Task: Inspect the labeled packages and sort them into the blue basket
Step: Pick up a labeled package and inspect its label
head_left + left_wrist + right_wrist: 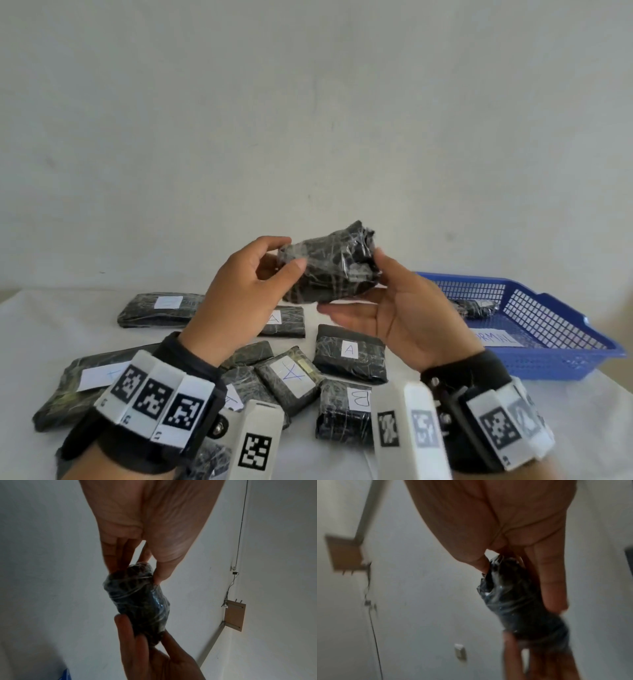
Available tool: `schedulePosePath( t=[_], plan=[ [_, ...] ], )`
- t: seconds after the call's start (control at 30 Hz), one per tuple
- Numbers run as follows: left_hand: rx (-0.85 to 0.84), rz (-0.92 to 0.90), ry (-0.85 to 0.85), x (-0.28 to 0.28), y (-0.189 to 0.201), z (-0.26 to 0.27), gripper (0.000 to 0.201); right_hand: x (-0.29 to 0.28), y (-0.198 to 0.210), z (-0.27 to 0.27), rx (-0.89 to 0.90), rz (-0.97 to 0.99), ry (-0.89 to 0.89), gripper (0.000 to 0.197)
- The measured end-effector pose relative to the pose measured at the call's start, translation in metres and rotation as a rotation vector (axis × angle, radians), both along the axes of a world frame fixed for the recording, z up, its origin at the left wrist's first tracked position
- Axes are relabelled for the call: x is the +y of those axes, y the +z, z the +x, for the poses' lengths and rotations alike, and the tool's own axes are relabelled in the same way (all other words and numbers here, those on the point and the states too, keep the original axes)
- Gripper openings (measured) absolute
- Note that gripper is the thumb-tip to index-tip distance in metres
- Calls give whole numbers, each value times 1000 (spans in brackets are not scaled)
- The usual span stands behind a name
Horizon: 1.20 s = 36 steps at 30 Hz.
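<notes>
wall (308, 102): stood beyond hands | cable (240, 527): ran along it | board (234, 616): was mounted there | tablecloth (51, 335): lay below

A crumpled black plastic-wrapped package (329, 267) is held above the white cloth-covered table (51, 329), between the left hand (239, 291) and the right hand (400, 315). Below it, flat black labelled packages (349, 353) lie spread on the table. To their right stands the blue mesh plastic basket (555, 322), one wrapped package (476, 308) inside it
</notes>
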<state>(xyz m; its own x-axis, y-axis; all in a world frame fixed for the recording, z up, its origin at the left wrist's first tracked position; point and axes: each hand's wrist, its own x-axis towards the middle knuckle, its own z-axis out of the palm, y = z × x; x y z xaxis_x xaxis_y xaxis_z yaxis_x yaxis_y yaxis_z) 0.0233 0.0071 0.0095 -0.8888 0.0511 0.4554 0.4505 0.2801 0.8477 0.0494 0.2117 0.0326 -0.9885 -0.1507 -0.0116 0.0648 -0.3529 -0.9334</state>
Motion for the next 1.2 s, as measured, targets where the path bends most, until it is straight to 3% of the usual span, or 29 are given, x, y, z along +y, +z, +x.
schedulePosePath(
  t=[0.07, 0.2, 0.33, 0.4, 0.6, 0.73, 0.83, 1.0, 1.2],
  plan=[
    [-88, 1, -11, -4, 1, 2, 41, 1, -2, 8, 29, 169, 14, 51],
    [-259, -4, -102, -5, 1, 3, 40, 3, -4, 21, 76, 291, 6, 47],
    [-344, -89, -213, 7, 8, 10, 87, -2, -4, 30, 240, 545, -140, 28],
    [-327, -110, -195, 14, 11, 13, 93, -8, -3, 34, 321, 667, -196, 24],
    [-197, 138, -146, 25, 10, 22, 63, -6, 4, 43, 394, 649, -213, 24],
    [-208, 214, -189, 26, 4, 24, 79, 3, 4, 44, 472, 677, -233, 20],
    [-159, 131, -181, 26, -3, 25, 91, 9, 1, 42, 491, 672, -279, 22],
    [8, 99, -143, 28, -8, 29, 87, 11, -9, 48, 515, 595, -213, 26],
    [-55, 163, -329, 22, -13, 28, 89, 10, -8, 56, 663, 728, -311, 36]
  ],
)
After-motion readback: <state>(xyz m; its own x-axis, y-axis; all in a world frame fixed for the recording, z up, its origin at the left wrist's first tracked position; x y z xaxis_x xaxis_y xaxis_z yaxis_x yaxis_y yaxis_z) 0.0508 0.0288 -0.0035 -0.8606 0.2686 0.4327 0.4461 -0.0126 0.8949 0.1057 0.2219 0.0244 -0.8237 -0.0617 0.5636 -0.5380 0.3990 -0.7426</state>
